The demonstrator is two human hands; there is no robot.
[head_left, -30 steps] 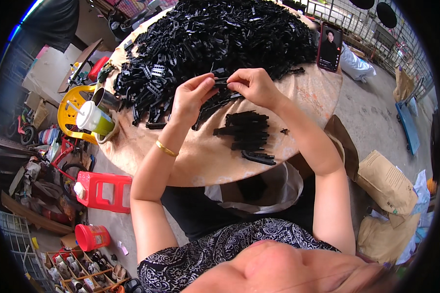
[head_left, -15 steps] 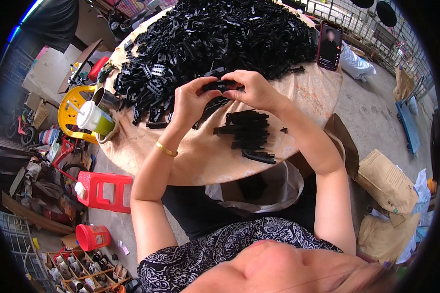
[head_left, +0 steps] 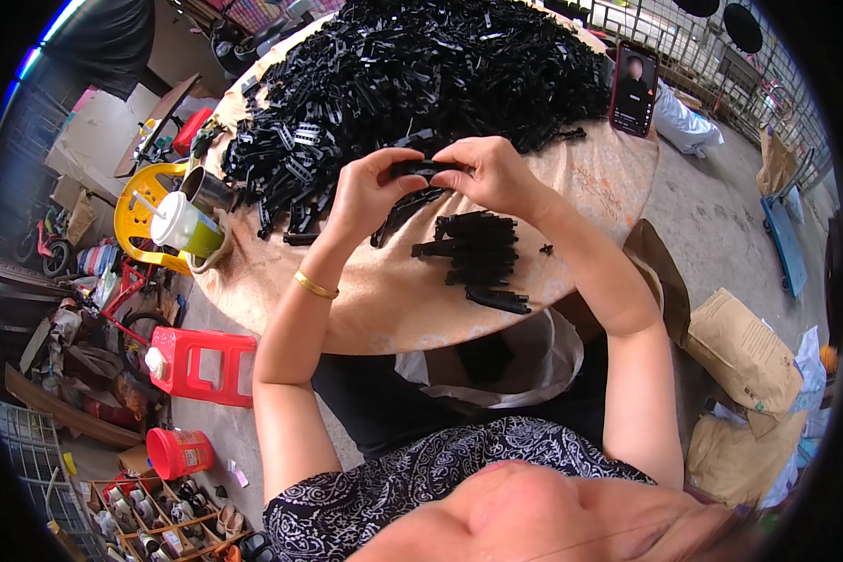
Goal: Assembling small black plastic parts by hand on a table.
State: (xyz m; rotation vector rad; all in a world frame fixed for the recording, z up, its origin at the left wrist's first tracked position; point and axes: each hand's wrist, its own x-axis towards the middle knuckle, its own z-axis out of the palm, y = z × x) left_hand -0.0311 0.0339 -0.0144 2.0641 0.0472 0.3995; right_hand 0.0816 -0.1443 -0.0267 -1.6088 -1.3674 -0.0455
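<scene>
My left hand (head_left: 373, 190) and my right hand (head_left: 482, 173) meet above the table, pinching a narrow black plastic strip (head_left: 428, 169) between thumbs and fingers, one hand at each end. Just beyond them rises a large heap of black plastic strips (head_left: 412, 80). On the cloth nearer to me, left of my right forearm, lies a neat stack of similar strips (head_left: 478, 251). A tiny black piece (head_left: 546, 249) rests to the right of that stack. My fingers cover the ends of the held strip.
A cloth-covered table (head_left: 347, 323) holds everything. At its left edge stand a lidded drink cup (head_left: 185, 225) and a dark metal cup (head_left: 206, 190); a phone (head_left: 633, 89) stands upright at the right. A red stool (head_left: 206, 365), red bucket (head_left: 180, 453) and paper sacks (head_left: 745, 351) are on the floor.
Both hands stay at nearly the same spot. The strip between them now lies flatter and shows more clearly, and the right fingers have shifted slightly on it.
</scene>
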